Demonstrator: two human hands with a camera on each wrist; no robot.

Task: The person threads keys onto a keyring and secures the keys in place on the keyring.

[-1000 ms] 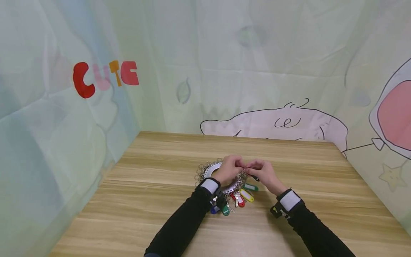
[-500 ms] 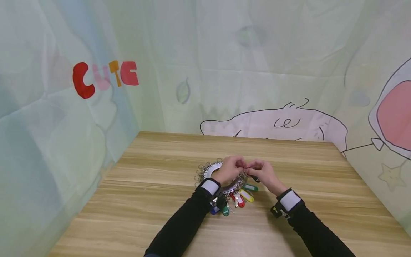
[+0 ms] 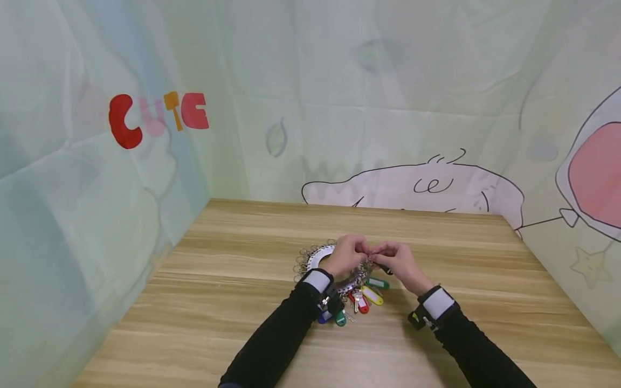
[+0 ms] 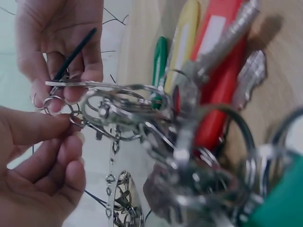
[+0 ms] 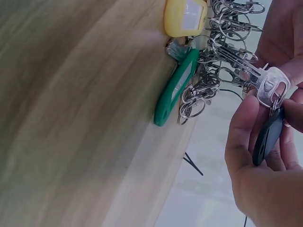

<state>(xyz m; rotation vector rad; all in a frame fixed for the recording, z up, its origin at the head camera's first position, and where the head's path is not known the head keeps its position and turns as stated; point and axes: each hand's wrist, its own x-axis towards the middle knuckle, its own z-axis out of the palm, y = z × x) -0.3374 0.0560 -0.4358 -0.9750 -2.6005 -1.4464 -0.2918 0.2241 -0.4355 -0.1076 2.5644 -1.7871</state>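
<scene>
On the table lies a round white ring holder [image 3: 314,261], its rim crowded with small metal clasps. Over its right side, my left hand [image 3: 345,256] pinches a small metal ring [image 4: 75,117] between thumb and forefinger. Fingertip to fingertip with it, my right hand [image 3: 401,268] pinches a split ring bearing a silver key [image 5: 271,86] and a dark key tag [image 5: 268,137]. The tag hangs against the right fingers. Fingers partly hide where the two rings meet. Below hang keys with a green tag [image 3: 378,283], a yellow tag [image 3: 372,295] and a red tag [image 3: 364,305].
Nearer the left wrist hang a blue tag [image 3: 325,317] and a second green tag [image 3: 341,318]. The wooden table [image 3: 233,302] meets printed cloth walls [image 3: 262,134] at the back and left. Black sleeves and wrist cameras lie over the front.
Both hands stay together at the ring's right side, with barely any visible shift. The key tags lie as before.
</scene>
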